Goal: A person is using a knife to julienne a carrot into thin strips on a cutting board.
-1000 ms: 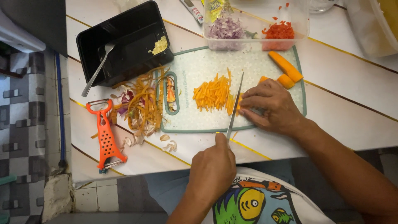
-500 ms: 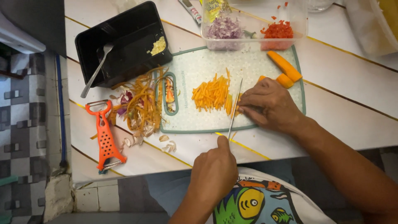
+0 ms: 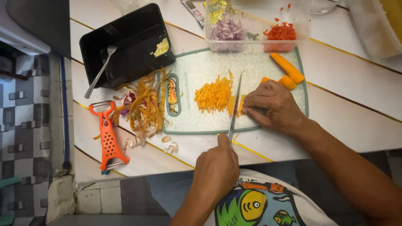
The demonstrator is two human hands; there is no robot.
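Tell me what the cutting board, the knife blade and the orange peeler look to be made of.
Cutting board: likely plastic, pale translucent with a green rim. Knife blade: thin grey metal, shiny. Peeler: bright orange moulded plastic body, apparently with a metal blade on top.

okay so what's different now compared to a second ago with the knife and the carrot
Very little. The knife in the left hand has kept its line beside the pile of carrot sticks, shifting only slightly. The right hand still presses down the carrot slices being cut on the cutting board. Nothing was picked up or let go. The orange peeler, black tray and carrot chunks stayed put.
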